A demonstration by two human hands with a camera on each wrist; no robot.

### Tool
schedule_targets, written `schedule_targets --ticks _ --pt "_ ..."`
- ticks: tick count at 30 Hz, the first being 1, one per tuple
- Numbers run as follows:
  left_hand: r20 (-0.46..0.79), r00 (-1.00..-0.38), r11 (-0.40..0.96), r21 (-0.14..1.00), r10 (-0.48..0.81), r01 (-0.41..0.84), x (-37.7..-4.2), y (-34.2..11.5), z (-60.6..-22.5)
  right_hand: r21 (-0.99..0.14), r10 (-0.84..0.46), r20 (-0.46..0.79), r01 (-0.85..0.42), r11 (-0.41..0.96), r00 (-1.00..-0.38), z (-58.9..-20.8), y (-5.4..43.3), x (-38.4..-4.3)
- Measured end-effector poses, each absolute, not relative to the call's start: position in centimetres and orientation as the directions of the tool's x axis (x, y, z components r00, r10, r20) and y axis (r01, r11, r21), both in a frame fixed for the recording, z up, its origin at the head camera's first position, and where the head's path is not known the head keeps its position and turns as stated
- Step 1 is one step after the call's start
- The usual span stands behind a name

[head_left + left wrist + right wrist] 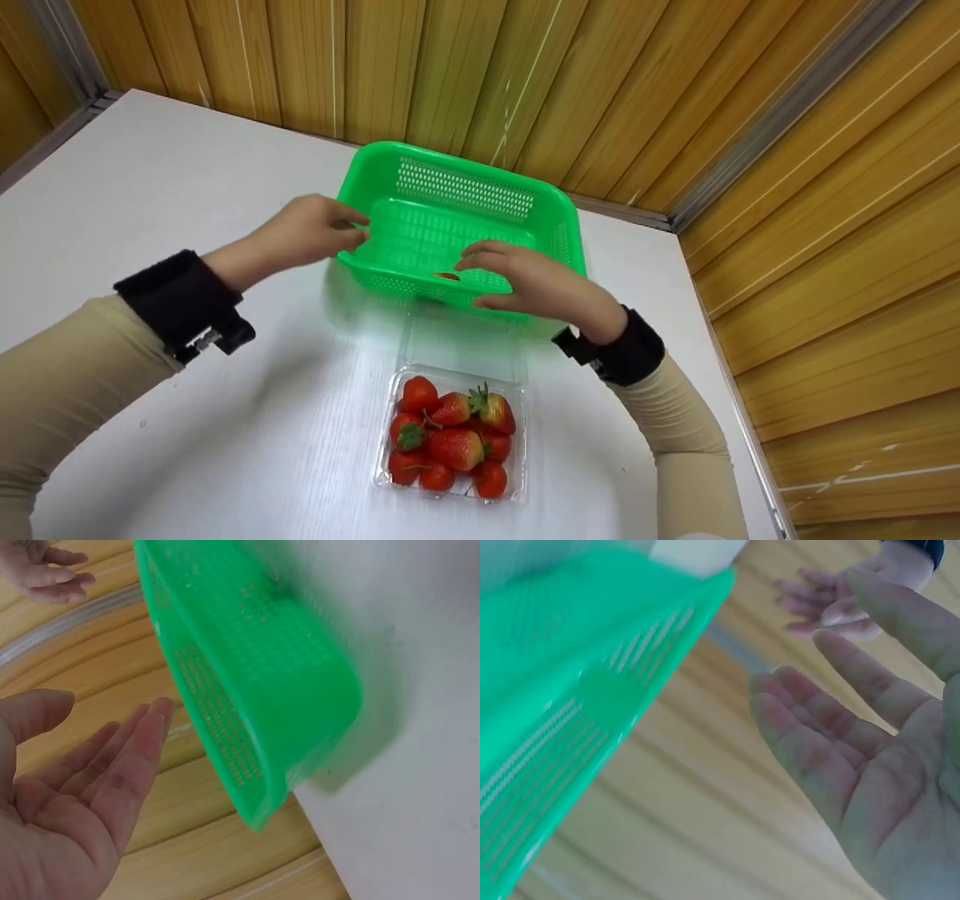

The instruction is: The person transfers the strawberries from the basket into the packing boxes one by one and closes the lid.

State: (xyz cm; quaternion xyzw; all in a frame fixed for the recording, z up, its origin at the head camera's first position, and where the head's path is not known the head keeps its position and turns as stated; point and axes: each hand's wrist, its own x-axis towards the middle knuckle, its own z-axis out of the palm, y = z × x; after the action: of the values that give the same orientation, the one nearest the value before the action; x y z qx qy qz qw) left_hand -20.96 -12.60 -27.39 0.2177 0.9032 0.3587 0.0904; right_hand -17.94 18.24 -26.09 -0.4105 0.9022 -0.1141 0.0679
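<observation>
A green plastic basket [469,166] with perforated walls stands near the back of the white table. My left hand [311,229] hovers at its left rim with fingers extended and nothing in them. The left wrist view shows that palm beside the basket's side. Over the front right part of the basket, my right hand [536,281] is held with spread, loosely bent fingers and no object. A small red piece [446,276] shows inside the basket by its front wall, mostly hidden. In front of the basket, a clear plastic box [517,487] holds several strawberries [454,448] and round red fruits [490,480].
The box's transparent lid [465,341] lies folded back toward the basket. Behind the table [247,442] stands a wood-patterned wall [375,67], and another wooden panel [840,300] runs along the right side, with a metal strip [787,112] in the corner.
</observation>
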Motion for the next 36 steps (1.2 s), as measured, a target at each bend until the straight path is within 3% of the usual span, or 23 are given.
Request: schedule_targets --ticks 7,13,21,28,36 --pt "-0.011 -0.927 0.699 0.66 0.375 0.276 -25.2 -13.7 -26.4 -0.279 -0.638 -0.091 -0.595 0.753 -0.765 -23.5 18.8 -22.6" --pt "-0.069 -0.95 0.768 0.608 0.304 0.202 -27.8 -13.5 -28.3 -0.285 -0.59 -0.198 -0.53 0.799 -0.783 -24.9 18.7 -25.9" --pt "-0.147 -0.956 0.793 0.597 0.253 0.118 -29.4 -11.7 -30.2 -0.242 -0.503 -0.534 -0.447 0.861 -0.68 -27.8 17.7 -30.3" --pt "-0.149 -0.962 0.758 0.647 0.227 0.079 -30.1 -11.1 -30.6 -0.247 -0.497 -0.615 -0.448 0.859 -0.613 -28.6 16.9 -32.0" --pt "-0.165 -0.973 0.785 0.619 0.164 0.028 -30.3 -11.2 -30.2 -0.175 -0.456 -0.693 -0.483 0.858 -0.559 -29.1 15.0 -32.5"
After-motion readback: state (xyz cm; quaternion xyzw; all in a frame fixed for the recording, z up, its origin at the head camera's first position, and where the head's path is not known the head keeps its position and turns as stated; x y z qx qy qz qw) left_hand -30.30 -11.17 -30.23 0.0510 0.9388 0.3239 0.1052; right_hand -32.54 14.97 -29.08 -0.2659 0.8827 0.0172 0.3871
